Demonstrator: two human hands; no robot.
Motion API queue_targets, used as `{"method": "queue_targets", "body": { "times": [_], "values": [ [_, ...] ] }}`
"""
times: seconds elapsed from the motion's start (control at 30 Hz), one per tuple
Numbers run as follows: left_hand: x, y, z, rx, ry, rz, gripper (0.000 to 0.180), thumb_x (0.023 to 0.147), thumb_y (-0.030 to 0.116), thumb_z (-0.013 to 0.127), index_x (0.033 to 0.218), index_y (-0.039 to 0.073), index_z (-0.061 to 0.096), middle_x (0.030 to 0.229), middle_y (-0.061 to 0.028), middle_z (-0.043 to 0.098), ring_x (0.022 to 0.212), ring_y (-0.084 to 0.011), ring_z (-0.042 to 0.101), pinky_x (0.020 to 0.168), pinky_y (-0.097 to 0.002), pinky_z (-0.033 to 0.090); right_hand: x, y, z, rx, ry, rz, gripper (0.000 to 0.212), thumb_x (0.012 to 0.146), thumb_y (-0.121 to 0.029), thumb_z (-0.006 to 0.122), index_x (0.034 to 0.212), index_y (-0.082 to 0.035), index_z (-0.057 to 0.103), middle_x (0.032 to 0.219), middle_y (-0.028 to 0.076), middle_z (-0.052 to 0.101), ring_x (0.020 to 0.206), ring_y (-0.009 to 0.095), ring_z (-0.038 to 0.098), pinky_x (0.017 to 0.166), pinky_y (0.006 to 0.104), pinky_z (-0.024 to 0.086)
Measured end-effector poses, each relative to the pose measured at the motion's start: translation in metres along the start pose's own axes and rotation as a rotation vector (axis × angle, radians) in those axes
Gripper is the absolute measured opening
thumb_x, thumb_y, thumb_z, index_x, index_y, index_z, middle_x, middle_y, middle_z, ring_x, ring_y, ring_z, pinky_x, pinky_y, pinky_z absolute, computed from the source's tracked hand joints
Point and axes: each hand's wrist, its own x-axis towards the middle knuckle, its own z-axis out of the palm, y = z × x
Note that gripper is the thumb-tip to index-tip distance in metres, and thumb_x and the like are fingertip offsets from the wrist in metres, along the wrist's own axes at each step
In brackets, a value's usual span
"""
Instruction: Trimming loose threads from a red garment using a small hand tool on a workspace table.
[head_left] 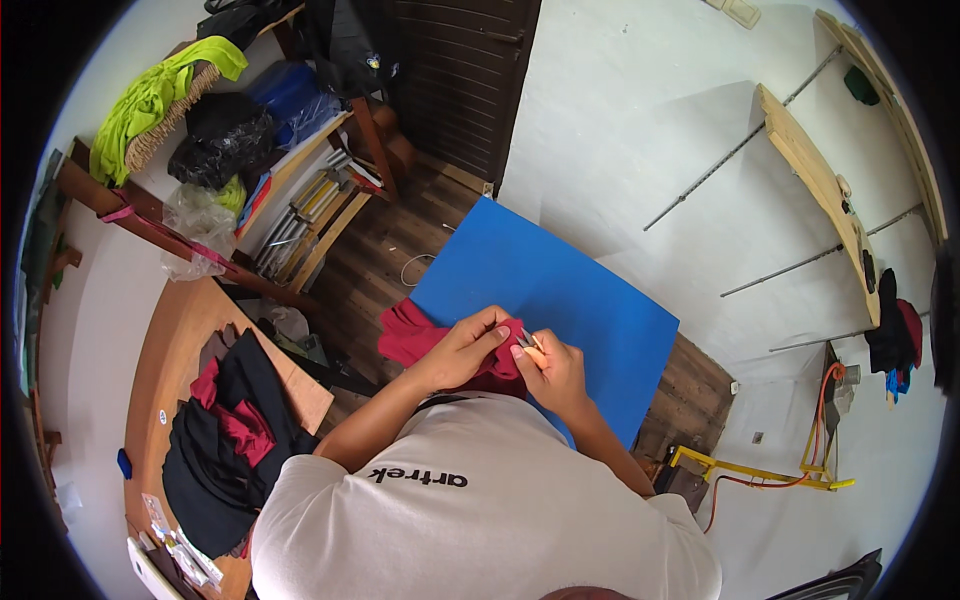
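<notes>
Maroon-red cloth (408, 334) lies bunched at the near edge of a blue tabletop (550, 265), partly hanging off it. My left hand (466, 348) is closed on a raised fold of this cloth, thumb and fingers pinching it. Close beside it, my right hand (556, 374) grips small thread snips (536, 352) with an orange handle and grey metal blades. The blades point toward the pinched fold and seem to touch it. Whether they stand apart or together is too small to tell. My fingers hide part of the handle.
At the left, a wooden table (290, 372) carries a heap of black cloth (215, 480) with red pieces in it. A wooden rack (370, 150) holds bags and metal rods further back. Wall shelves (815, 170) and a yellow metal frame (745, 468) are at the right.
</notes>
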Motion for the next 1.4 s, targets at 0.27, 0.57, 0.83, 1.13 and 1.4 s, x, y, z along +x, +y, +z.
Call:
{"method": "queue_targets", "body": {
  "times": [0.27, 0.57, 0.83, 1.13, 1.4],
  "values": [
    [-0.001, -0.001, 0.001, -0.017, -0.028, 0.013, 0.016, 0.114, 0.015, 0.046, 0.113, 0.004, 0.058, 0.106, 0.0006, 0.058, 0.101, -0.0073, 0.050, 0.095, -0.0252, 0.043, -0.002, -0.004, 0.001, 0.000, -0.012, 0.090, 0.029, 0.096, -0.021, 0.076, 0.082, -0.002, 0.059, 0.062, 0.014, 0.060, 0.051, 0.026, 0.060, 0.049, 0.0365, 0.046],
    [-0.003, -0.001, 0.004, -0.036, 0.003, 0.030, 0.017, 0.114, 0.016, 0.046, 0.113, 0.004, 0.058, 0.107, 0.0005, 0.057, 0.102, -0.0076, 0.050, 0.096, -0.0250, 0.043, -0.002, -0.005, 0.000, -0.012, 0.056, 0.078, 0.033, 0.096, -0.023, 0.077, 0.077, -0.003, 0.057, 0.061, 0.013, 0.060, 0.049, 0.026, 0.059, 0.048, 0.0358, 0.044],
    [-0.003, -0.002, 0.006, -0.007, -0.002, 0.017, 0.017, 0.115, 0.017, 0.045, 0.113, 0.004, 0.056, 0.105, 0.0008, 0.057, 0.099, -0.0070, 0.049, 0.093, -0.0247, 0.043, -0.001, -0.002, -0.004, -0.051, 0.047, -0.027, 0.032, 0.095, -0.021, 0.078, 0.077, -0.004, 0.057, 0.060, 0.012, 0.059, 0.047, 0.027, 0.058, 0.046, 0.0360, 0.043],
    [0.001, -0.013, 0.008, -0.038, 0.016, 0.000, 0.016, 0.114, 0.016, 0.047, 0.108, 0.005, 0.056, 0.099, 0.0018, 0.055, 0.091, -0.0053, 0.046, 0.083, -0.0242, 0.044, 0.001, 0.000, -0.009, -0.073, 0.020, -0.074, 0.031, 0.092, -0.021, 0.079, 0.077, -0.005, 0.058, 0.061, 0.011, 0.059, 0.048, 0.028, 0.059, 0.046, 0.0366, 0.043],
    [0.001, -0.006, 0.011, 0.023, 0.036, 0.019, 0.017, 0.114, 0.017, 0.049, 0.108, 0.003, 0.057, 0.093, 0.0025, 0.055, 0.086, -0.0048, 0.045, 0.077, -0.0244, 0.044, 0.001, 0.003, -0.010, -0.120, 0.015, -0.040, 0.030, 0.092, -0.021, 0.079, 0.078, -0.005, 0.059, 0.062, 0.012, 0.061, 0.049, 0.029, 0.062, 0.046, 0.0371, 0.045]
  ]
}}
